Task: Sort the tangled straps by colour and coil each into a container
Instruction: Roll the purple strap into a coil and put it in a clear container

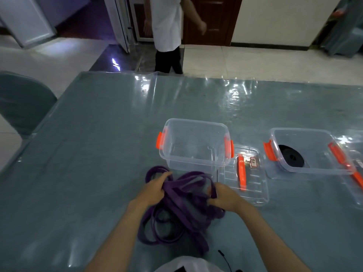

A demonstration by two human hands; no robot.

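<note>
Head view: purple strap bunched between both hands.

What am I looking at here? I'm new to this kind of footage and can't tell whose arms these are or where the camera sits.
There is no machine here: a person wears one camera on the head, looking forward and down, so the two bare arms at the bottom are their own. Both the left hand and the right hand grip a loose tangle of purple strap on a table under a shiny clear cover. Just beyond stands an empty clear container with orange clips, and its lid lies flat beside it. To the right, a second container already holds a coiled black strap. Another person stands past the far table edge, and a grey chair is at left.
</note>
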